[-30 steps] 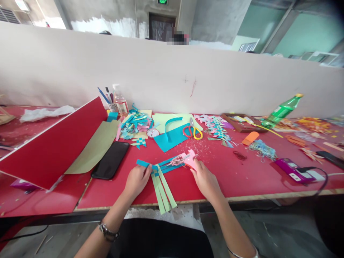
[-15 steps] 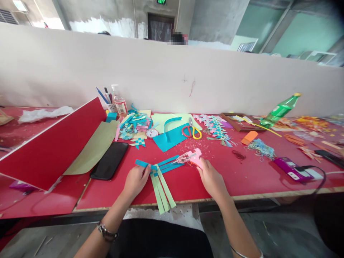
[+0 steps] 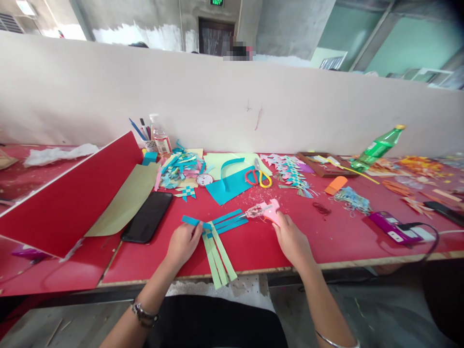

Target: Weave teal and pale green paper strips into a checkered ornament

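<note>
- Red table [image 3: 337, 241], pale partition [image 3: 203, 96] behind.
- Left hand [image 3: 184, 241]: closed, pinching woven paper strips [image 3: 214, 232] at near table edge, probably to steady them.
- Right hand [image 3: 290, 237]: wrapped around pink glue gun [image 3: 266, 210], seemingly for aiming; nozzle [image 3: 243, 216] near blue strip ends [image 3: 242, 222].

The handle of the pink glue gun [image 3: 261, 210] is mostly buried in the right hand [image 3: 293, 240], and tbh I can't tell if the nozzle [image 3: 243, 216] touches the blue strips [image 3: 228, 222]. Left of the glue gun, the left hand [image 3: 184, 240] covers part of the woven piece [image 3: 208, 233]. Beyond it, markings on the round dial [image 3: 204, 180] are too tiny to read, and a person's head [image 3: 238, 50] is pixel mush. Far right, a black thing [image 3: 444, 213] runs off the edge.
</note>
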`<state>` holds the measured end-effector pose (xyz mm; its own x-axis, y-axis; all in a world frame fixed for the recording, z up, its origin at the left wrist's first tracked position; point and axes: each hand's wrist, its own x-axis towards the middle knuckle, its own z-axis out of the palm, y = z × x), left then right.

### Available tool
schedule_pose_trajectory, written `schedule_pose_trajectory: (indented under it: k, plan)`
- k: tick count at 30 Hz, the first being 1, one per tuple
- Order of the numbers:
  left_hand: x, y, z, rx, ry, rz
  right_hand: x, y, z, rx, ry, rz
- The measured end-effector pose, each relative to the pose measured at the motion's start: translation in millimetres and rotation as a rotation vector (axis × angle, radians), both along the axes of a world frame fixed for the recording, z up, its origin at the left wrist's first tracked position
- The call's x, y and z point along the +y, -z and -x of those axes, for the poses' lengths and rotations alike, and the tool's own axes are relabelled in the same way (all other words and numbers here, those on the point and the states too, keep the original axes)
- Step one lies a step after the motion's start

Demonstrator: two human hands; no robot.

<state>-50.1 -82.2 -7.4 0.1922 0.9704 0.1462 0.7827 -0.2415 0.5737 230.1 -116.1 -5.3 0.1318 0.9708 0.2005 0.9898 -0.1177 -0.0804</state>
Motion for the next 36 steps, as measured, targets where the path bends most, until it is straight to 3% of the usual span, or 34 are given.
schedule_pose_trajectory:
  k: [17,27,31,36]
  plan:
    - [0,0.8,0,0.018,0.002,-0.014,1,1.3,-11,-0.044,0.08,-0.014]
    - [-1,-0.4,0,0.008,0.015,0.003,-1,-6.5,-31,-0.116,0.265,-0.073]
    - [-4,-4.8,-2,-0.017,0.112,-0.028,-5,-16.0,-17,-0.101,0.194,-0.296]
    - [-3,-0.8,-2,0.007,0.171,-0.084,-5,-12.8,19,0.184,-0.108,-0.371]
